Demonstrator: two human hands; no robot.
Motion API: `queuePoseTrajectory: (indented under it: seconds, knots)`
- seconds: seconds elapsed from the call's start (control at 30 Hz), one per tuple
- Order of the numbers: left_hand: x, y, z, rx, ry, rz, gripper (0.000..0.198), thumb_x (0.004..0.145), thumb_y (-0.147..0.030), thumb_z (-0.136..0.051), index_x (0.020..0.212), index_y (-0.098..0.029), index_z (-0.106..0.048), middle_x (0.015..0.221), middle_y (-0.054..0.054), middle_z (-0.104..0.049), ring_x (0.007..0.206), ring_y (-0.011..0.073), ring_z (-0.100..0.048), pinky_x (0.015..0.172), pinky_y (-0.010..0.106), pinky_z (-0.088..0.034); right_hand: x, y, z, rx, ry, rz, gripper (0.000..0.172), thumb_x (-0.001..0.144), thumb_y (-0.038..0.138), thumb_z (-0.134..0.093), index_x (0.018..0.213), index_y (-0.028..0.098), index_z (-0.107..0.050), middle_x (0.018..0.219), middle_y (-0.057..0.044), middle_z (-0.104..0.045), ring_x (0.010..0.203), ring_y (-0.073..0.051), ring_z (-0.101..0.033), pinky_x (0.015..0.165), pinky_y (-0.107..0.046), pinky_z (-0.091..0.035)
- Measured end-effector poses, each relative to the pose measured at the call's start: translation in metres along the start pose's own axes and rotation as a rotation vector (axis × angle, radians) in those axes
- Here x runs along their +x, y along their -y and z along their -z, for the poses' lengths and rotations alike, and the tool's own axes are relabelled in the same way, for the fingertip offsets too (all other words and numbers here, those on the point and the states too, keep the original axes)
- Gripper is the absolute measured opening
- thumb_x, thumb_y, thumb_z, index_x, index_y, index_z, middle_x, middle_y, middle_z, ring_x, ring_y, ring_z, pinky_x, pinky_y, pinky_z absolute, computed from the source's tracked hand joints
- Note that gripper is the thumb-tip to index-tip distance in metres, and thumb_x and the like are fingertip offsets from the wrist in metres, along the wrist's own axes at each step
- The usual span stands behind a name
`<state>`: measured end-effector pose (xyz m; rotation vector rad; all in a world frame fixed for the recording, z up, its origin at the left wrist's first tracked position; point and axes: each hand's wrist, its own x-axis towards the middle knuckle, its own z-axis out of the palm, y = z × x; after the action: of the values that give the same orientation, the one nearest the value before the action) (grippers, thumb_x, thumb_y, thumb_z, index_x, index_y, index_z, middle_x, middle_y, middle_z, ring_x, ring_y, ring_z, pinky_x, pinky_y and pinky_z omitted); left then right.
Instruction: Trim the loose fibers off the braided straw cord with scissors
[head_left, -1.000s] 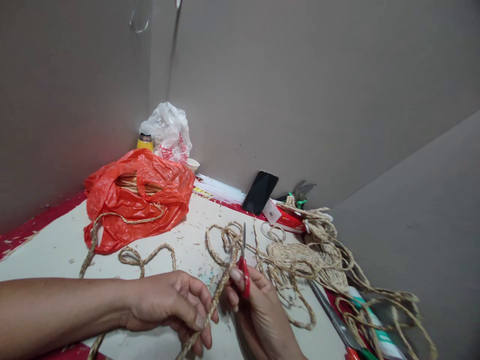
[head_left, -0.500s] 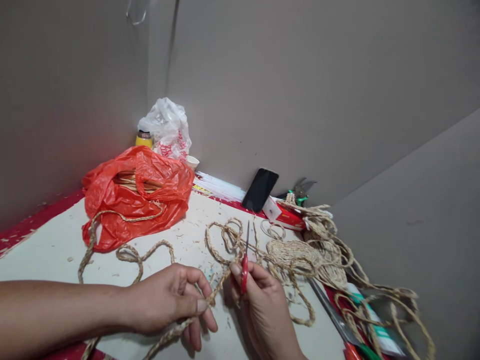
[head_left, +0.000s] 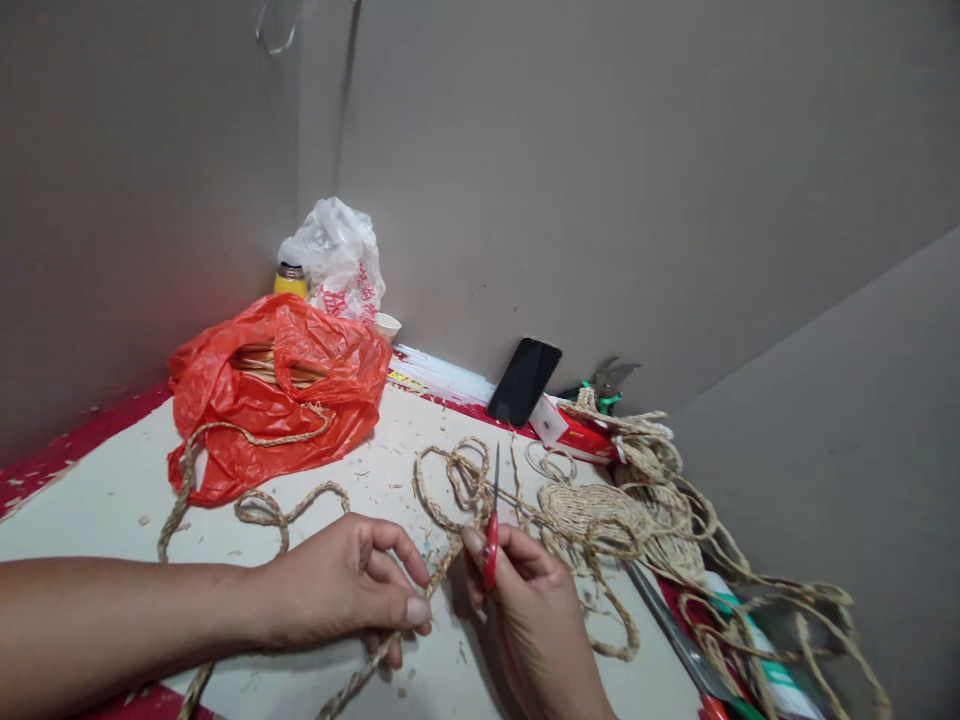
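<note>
A braided straw rope runs between my two hands. My left hand pinches it between thumb and fingers at the lower middle. Just to the right, my right hand grips the rope near its thumb tip, along with small red-handled scissors, whose blades point up and look closed. Loops of the rope lie beyond my right hand. More braid curls behind my left wrist and reaches a red plastic bag.
Coiled braid lies at the right, beside large shears and a white-green tube. A black phone leans on the wall near pliers. A yellow jar and white bag stand behind the red bag.
My left hand has shifted slightly up along the rope, and its fingers have drawn closer together. My right hand keeps its hold. The whole view has shifted slightly.
</note>
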<state>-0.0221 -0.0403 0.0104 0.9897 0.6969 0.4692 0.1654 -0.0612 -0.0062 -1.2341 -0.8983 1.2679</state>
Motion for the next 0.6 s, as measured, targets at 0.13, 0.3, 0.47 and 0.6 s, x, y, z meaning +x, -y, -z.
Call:
queuePoseTrajectory:
  seconds: [0.13, 0.3, 0.47, 0.6]
  knots:
    - [0.001, 0.002, -0.003, 0.077, -0.076, -0.049, 0.033, 0.062, -0.032, -0.079, 0.078, -0.014, -0.056, 0.058, -0.002, -0.060, 0.051, 0.0090, -0.055, 0.053, 0.021, -0.042, -0.007, 0.001, -0.005, -0.067, -0.032, 0.015, 0.029, 0.065, 0.039, -0.080, 0.061, 0.016, -0.062, 0.048, 0.003, -0.049, 0.047, -0.009, -0.037, 0.045, -0.021, -0.028]
    - [0.000, 0.002, -0.005, 0.260, -0.151, -0.090, 0.016, 0.074, -0.027, -0.064, 0.071, -0.013, -0.057, 0.056, -0.002, -0.058, 0.051, 0.0087, -0.054, 0.052, 0.020, -0.042, -0.010, 0.002, -0.011, -0.083, -0.037, 0.021, 0.034, 0.065, 0.042, -0.079, 0.055, 0.017, -0.058, 0.046, 0.003, -0.047, 0.047, -0.009, -0.036, 0.045, -0.021, -0.029]
    - [0.001, 0.007, -0.002, 0.220, -0.140, -0.099, 0.019, 0.079, -0.033, -0.061, 0.077, -0.016, -0.052, 0.066, -0.001, -0.061, 0.054, 0.0091, -0.056, 0.055, 0.021, -0.044, -0.009, 0.003, -0.011, -0.084, -0.055, 0.014, 0.035, 0.063, 0.045, -0.079, 0.057, 0.017, -0.060, 0.047, 0.004, -0.046, 0.047, -0.009, -0.035, 0.045, -0.022, -0.027]
    - [0.002, 0.006, -0.003, 0.122, -0.098, -0.107, 0.027, 0.082, -0.042, -0.058, 0.083, -0.018, -0.048, 0.071, 0.000, -0.061, 0.056, 0.0094, -0.056, 0.057, 0.024, -0.046, -0.009, 0.002, -0.008, -0.086, -0.069, 0.040, 0.032, 0.066, 0.045, -0.078, 0.059, 0.017, -0.062, 0.048, 0.003, -0.048, 0.048, -0.009, -0.037, 0.046, -0.022, -0.028]
